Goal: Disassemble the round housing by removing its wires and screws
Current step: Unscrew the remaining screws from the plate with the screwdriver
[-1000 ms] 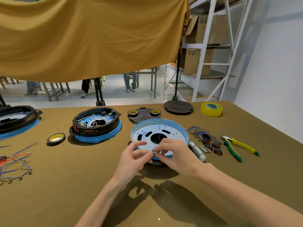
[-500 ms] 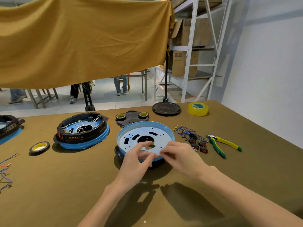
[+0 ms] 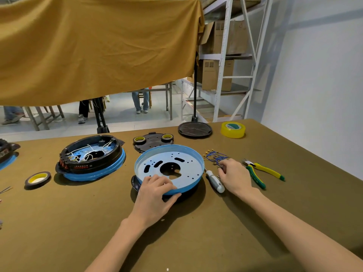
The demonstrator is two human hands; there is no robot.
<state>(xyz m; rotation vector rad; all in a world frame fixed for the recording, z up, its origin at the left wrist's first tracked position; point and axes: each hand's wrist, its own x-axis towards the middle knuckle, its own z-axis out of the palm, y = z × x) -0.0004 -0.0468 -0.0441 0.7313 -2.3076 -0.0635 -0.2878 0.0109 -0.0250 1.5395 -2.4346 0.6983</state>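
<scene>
Gripping the blue plate (image 3: 184,160) rim, left hand (image 3: 155,195); right hand (image 3: 234,175) beside wires (image 3: 215,156).

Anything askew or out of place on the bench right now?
The blue plate sits tilted, its near edge gripped by the left hand, over a black base. Loose wires lie by the right hand. Nothing looks damaged.

Head-worn camera looks forward and down, close over the table (image 3: 59,222).
</scene>
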